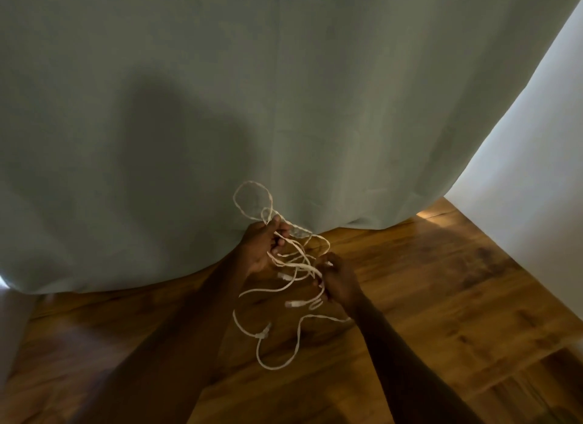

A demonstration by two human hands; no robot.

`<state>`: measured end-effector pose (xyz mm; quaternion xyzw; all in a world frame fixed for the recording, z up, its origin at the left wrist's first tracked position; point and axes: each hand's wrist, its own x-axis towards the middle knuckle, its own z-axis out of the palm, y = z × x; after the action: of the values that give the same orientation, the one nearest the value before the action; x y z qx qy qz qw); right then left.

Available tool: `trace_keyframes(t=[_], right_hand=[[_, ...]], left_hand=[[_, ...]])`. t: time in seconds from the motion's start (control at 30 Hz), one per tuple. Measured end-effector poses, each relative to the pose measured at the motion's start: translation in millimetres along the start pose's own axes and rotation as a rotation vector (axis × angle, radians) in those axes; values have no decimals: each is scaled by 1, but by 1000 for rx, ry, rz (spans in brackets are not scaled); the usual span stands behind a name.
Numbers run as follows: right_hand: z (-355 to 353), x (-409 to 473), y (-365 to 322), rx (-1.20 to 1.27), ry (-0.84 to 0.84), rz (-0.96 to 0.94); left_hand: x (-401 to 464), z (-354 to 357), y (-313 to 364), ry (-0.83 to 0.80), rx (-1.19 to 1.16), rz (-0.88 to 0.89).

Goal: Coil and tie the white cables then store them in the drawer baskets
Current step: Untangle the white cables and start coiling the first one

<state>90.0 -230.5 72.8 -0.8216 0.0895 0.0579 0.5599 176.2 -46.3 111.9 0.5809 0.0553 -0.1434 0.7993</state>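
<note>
Head view: left hand (263,248) up front w/ fingers (281,232) curled round a bunch of white cables (285,289), one loop sticking up above it vs. the grey-green curtain (220,92). Right hand (337,281) just beside & slightly lower, fingers pinching other strands of the same tangle; the rest (several plug ends showing) hangs loose in mid-air below both hands, over the wood floor (441,281). White wall (536,155) at right, curtain hem meeting the floor behind the hands.
</note>
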Motion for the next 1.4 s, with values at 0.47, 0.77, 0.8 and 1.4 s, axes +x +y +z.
trace_keyframes(t=[0.47, 0.77, 0.8, 1.4], right_hand=[[-14, 46, -3, -1123, -113, -134], [-22, -2, -16, -320, -202, -291], [-13, -5, -13, -295, -213, -300], [106, -40, -45, 149, -446, -84]], left_hand=[[-13, -4, -14, 28, 178, -52], [-18, -27, 11, 115, 219, -211], [-20, -30, 15, 85, 210, -231], [-91, -113, 66, 138, 336, 99]])
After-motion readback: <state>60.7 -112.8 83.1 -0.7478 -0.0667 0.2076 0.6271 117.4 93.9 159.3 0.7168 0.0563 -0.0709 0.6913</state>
